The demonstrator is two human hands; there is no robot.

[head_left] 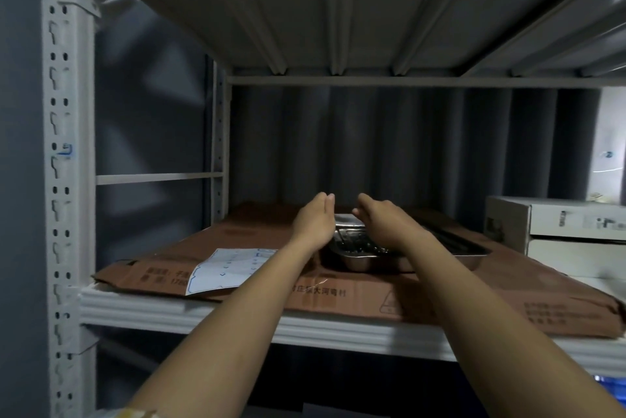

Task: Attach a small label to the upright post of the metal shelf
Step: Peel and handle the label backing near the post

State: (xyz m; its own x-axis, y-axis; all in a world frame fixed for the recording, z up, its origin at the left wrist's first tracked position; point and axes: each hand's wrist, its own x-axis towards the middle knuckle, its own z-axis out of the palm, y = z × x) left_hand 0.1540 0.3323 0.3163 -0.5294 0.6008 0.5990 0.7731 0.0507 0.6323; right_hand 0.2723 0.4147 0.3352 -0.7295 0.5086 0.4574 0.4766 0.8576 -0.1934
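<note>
While a small label (66,150) is sitting on the left upright post (61,180), left hand (315,219) and right hand (386,219) are reaching, fingers straight and released, over a far metal tray (366,257).

**Print on the flattened carton — mostly unreadable**

Along the front edge of the flattened brown cardboard carton (338,295), dark Chinese print: near the middle, characters that seem to end in 大河弯村 — blurred, not certain. Right of that on the same edge, a warning triangle; further right, several lines too small to read. On the carton's left corner, more characters, half covered by a white sheet with blue marks (227,268), illegible. Right of the carton, a white box (559,221) with dark print, unreadable. Left of the carton, a small blue-marked label (66,149) on the upright post (59,180) — illegible.
</note>
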